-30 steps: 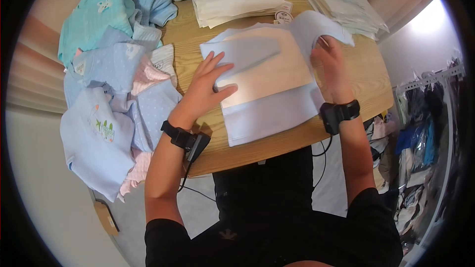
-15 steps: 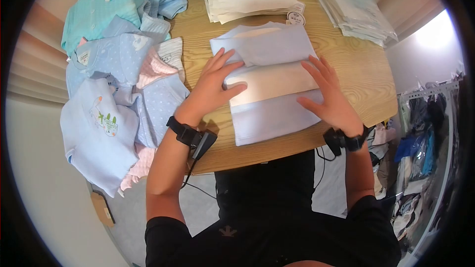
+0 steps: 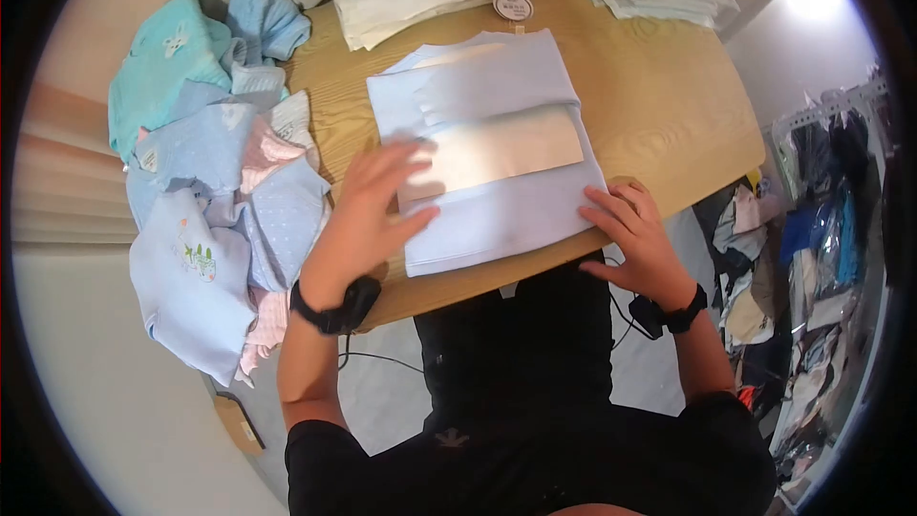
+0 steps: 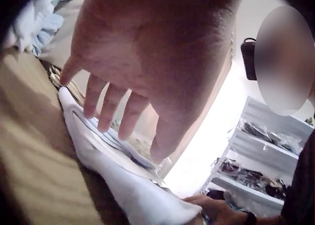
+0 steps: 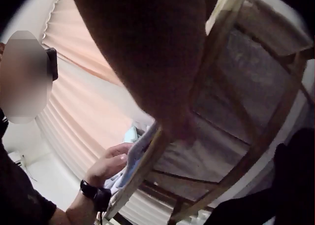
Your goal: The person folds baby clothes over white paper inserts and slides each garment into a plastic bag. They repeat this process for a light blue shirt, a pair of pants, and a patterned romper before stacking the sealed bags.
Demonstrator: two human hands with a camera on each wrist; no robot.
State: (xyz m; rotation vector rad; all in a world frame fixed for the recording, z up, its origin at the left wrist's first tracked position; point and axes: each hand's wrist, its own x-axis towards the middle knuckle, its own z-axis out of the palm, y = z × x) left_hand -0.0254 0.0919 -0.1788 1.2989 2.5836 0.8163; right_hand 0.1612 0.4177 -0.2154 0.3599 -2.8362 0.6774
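One pale-blue soft-fabric garment (image 3: 497, 218) lies part-folded at the near edge of the wood-grained desk (image 3: 669, 86), handy for both arms, its panels framing a flat cream rectangular sheet (image 3: 506, 155) that probably keeps the cloth square. Left hand (image 3: 365, 210) blurs over the left side, grip loose, fingers spread, contact hard to tell; right hand (image 3: 638, 241) has fingertips at the lower right corner, thumb apart, grip unclenched, seemingly steadying that edge.
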